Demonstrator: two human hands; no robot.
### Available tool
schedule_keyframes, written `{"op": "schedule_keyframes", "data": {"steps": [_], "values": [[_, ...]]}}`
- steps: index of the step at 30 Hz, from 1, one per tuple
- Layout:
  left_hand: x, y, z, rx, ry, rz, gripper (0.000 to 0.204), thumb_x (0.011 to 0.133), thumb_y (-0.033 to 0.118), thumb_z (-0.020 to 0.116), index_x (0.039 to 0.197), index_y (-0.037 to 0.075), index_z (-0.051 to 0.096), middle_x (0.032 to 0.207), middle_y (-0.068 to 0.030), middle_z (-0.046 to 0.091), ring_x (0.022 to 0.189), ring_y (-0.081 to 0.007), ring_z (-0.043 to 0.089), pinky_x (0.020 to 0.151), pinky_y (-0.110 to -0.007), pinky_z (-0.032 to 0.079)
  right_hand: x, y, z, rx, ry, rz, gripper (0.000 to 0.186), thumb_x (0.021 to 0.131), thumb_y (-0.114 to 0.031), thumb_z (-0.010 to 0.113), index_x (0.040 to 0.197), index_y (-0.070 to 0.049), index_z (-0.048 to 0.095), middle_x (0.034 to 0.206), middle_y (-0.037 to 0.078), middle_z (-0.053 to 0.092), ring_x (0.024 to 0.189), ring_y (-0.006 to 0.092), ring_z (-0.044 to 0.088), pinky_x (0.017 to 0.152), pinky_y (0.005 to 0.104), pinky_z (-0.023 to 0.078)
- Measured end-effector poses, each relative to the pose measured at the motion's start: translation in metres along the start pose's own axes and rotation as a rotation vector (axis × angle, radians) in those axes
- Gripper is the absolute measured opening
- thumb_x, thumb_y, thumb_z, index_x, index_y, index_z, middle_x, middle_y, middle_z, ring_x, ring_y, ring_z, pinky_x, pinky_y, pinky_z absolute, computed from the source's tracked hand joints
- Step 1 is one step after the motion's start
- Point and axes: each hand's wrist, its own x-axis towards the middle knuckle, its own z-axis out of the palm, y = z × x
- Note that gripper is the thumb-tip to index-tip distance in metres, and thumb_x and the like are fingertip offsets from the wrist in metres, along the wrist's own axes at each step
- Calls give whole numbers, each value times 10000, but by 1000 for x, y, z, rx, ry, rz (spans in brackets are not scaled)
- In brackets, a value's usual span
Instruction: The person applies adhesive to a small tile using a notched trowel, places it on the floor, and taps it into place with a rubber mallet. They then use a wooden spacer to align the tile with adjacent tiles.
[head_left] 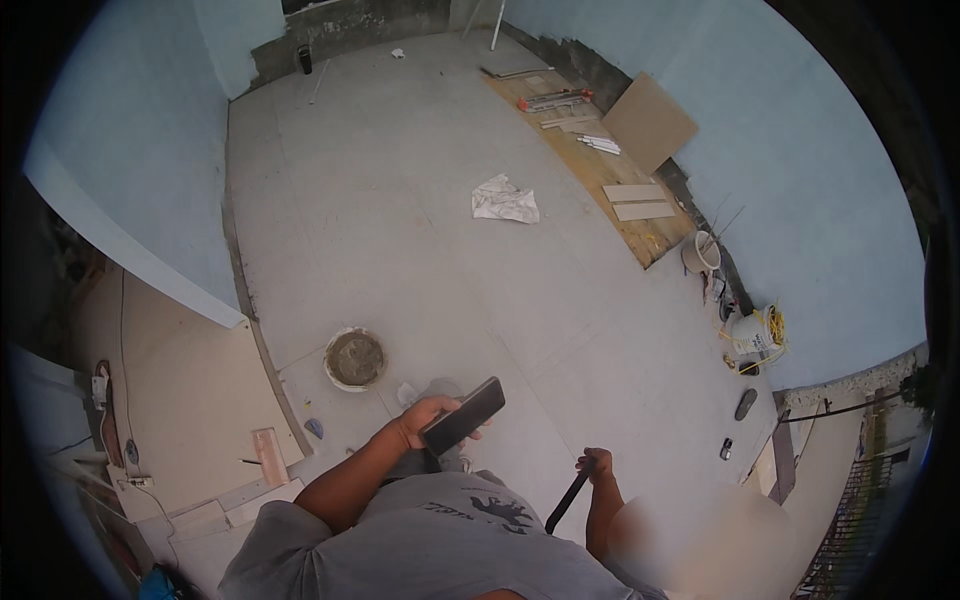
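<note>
My left hand (432,420) holds a dark phone (463,413) over my lap area, its fingers wrapped around the near edge. My right hand (596,464) grips the upper end of a black strap or handle (568,498), which runs down to my grey shirt; which of the two it is I cannot tell. Beyond my left hand sits a bucket of grey mix (355,358). A small blue object (314,428) lies on the grey floor (400,250) left of me.
A crumpled white sheet (505,200) lies ahead. A wooden board (640,235) along the right wall bears tile strips and an orange tool (555,99). Buckets (700,251), a yellow cord (775,325) and footwear (746,403) line the right. A beige-floored opening (190,370) is left.
</note>
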Motion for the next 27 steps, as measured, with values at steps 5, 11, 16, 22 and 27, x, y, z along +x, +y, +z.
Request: {"op": "schedule_keyframes", "data": {"steps": [5,11,16,22,27], "values": [[55,90,-22,-64,52,79,625,928,238,447,1473,-48,340,1381,-279,500,1121,-354,622,853,-407,569,76,-166,107,-250,-70,5,308,930,-232,576,1122,9,586,939,164,659,747,277,674,619,399,561],[131,264,5,-31,49,185,597,950,272,439,1454,-41,374,1351,-283,523,1075,-349,644,819,-400,578,131,-245,196,-615,-247,384,381,948,-249,594,1213,20,550,1065,209,669,853,309,697,705,441,587],[178,410,21,-79,-51,311,644,943,317,443,1480,-24,343,1391,-311,472,1077,-388,630,823,-430,554,207,-332,249,-537,-195,304,374,965,-273,549,1203,16,550,1079,191,651,866,313,674,753,457,563],[224,558,-10,-95,4,426,702,932,343,471,1516,-2,292,1442,-363,393,1106,-435,602,859,-467,527,334,-447,318,-485,-153,280,391,967,-264,541,1233,22,539,1086,200,644,887,328,672,759,496,559],[257,642,-38,-96,135,458,658,956,357,482,1504,21,338,1446,-332,412,1154,-438,591,888,-480,513,443,-545,413,-655,-270,347,401,977,-280,550,1268,-5,526,1128,206,631,940,327,654,807,523,548]]}}
